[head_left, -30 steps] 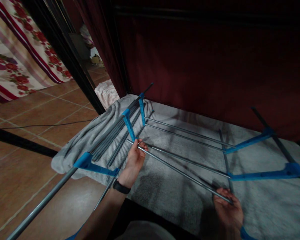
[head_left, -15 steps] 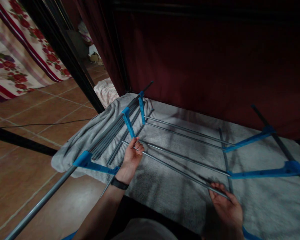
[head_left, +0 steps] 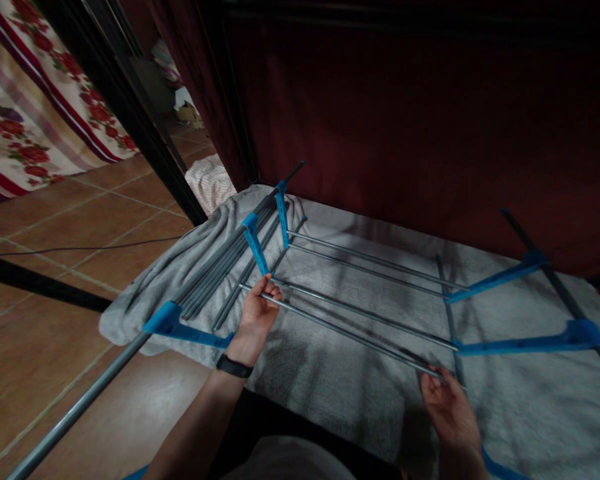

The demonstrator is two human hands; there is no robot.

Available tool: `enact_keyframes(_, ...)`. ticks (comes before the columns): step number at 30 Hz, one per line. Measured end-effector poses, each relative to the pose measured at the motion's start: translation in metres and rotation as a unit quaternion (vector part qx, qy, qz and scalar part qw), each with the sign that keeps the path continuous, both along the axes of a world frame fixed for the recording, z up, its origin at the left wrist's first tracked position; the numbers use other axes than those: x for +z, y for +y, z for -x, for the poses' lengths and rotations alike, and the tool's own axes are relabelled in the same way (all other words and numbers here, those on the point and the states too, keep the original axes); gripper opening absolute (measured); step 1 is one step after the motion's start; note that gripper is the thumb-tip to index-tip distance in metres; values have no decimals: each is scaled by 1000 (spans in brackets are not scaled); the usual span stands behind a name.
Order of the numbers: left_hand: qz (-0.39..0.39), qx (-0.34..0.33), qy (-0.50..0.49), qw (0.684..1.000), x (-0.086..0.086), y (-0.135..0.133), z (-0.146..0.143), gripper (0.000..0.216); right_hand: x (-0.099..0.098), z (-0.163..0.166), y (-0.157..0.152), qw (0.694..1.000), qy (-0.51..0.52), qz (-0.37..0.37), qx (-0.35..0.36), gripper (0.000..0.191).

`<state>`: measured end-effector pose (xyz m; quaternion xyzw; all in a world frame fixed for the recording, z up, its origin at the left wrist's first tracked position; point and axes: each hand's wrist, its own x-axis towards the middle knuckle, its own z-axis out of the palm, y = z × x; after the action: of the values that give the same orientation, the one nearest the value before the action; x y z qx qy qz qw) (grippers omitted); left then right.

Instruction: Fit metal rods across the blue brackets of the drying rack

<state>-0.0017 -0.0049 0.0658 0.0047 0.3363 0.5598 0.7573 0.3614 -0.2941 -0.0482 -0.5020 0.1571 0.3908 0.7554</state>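
A long grey metal rod [head_left: 350,335] runs across the grey towel [head_left: 340,380]. My left hand [head_left: 257,313] is closed round the rod's left end, just below a blue plastic bracket [head_left: 255,244]. Fingers of my right hand [head_left: 447,408] pinch the rod's right end near another blue bracket [head_left: 530,345]. Three more rods [head_left: 365,263] span between the left and right blue brackets, parallel to the held one. A black band sits on my left wrist.
A bundle of loose grey rods [head_left: 220,267] lies along the towel's left side. A long side pole [head_left: 95,393] with a blue bracket [head_left: 173,323] reaches toward the tiled floor [head_left: 55,267]. A dark red fabric wall [head_left: 430,120] stands behind. A floral cloth [head_left: 25,113] hangs at the far left.
Both hands have carried the rod slightly up and away, closer to the neighbouring rod and the blue brackets. The grips have not changed.
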Motion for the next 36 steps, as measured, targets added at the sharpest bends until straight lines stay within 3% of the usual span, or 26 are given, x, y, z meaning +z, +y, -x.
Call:
enact_keyframes(11, 9, 15, 7, 1000, -1, 0, 4, 14, -10, 5, 0, 995, -92, -22, -20, 31)
enact_keyframes(20, 81, 101, 80, 988, -4, 3, 8, 48, 1, 19, 15, 990, -119, -26, -71, 30)
enact_keyframes(24, 100, 113, 124, 981, 0, 3, 6, 47, 1, 24, 19, 986, -148, -29, -69, 40)
enact_keyframes(27, 110, 113, 137, 978, 3, 3, 5, 44, 3, 25, 19, 986, -151, -37, -63, 37)
enact_keyframes(34, 92, 100, 182, 974, -10, 10, 10, 46, 6, 27, 21, 987, -136, -66, -58, 30)
enact_keyframes(36, 46, 87, 177, 979, -18, 13, 14, 48, 6, 27, 22, 987, -133, -65, -62, 29)
